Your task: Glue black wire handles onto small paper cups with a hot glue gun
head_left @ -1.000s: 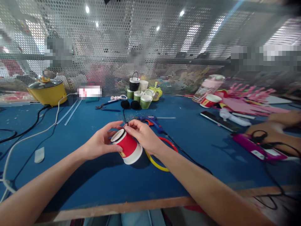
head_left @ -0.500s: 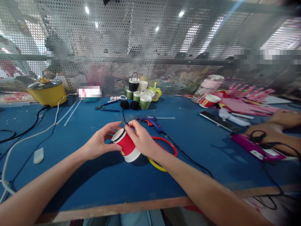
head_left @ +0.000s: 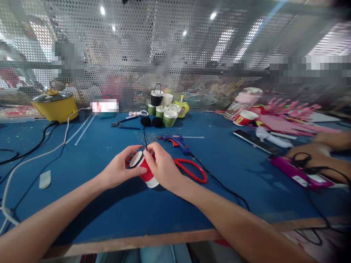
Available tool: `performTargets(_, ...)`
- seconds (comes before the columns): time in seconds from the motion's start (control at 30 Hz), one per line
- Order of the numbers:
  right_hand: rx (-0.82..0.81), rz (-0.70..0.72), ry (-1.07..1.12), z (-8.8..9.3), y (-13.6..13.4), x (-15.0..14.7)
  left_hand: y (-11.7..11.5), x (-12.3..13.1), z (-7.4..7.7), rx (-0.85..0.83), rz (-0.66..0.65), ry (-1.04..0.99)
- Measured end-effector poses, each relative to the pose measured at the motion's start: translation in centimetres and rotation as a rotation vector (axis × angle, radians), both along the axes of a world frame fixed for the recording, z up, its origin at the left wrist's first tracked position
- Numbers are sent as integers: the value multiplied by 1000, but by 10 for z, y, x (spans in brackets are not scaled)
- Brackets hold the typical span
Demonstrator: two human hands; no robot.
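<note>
A red and white paper cup (head_left: pixel 147 175) is tilted between my hands, its open end toward the upper left. My left hand (head_left: pixel 120 166) closes on the cup's left side, thumb across the red band. On the right side of the cup, my right hand (head_left: pixel 161 164) has its thumb and fingers pressed together near the rim, at a black cord (head_left: pixel 145 137). The cord runs round the rim and up to the black balls (head_left: pixel 145 121) on the table. My fingers hide part of the rim.
Beyond the cup lie a blue glue gun (head_left: pixel 179 142), pliers (head_left: pixel 120 124) and small green cups (head_left: pixel 170 117). A red ring (head_left: pixel 192 171) is right of my right hand. A yellow pot (head_left: pixel 56 107) stands far left. Another person's hand (head_left: pixel 312 157) rests by a purple box (head_left: pixel 298 173).
My right hand has shifted slightly left and down round the cup, covering more of it. The yellow piece near my right wrist no longer shows.
</note>
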State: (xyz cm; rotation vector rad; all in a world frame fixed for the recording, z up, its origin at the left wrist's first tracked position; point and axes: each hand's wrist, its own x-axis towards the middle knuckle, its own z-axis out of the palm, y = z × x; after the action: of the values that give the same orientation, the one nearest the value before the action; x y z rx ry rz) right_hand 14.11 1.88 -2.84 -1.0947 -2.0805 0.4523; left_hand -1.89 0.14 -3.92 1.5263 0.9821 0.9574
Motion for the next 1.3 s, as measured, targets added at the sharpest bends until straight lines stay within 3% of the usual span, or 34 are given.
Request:
performTargets(0.3, 78, 104, 72, 5, 0, 4, 0, -2, 1, -7, -60, -131)
performTargets(0.6, 12, 135, 168, 0, 0, 5, 0, -1, 1, -43, -101, -186)
performTargets(0.97, -37, 110, 172, -3, 1, 3, 1, -2, -1, 9, -66, -172)
performTargets(1.3, 47, 108, 139, -4, -2, 2, -2, -6, 16, 22, 54, -12)
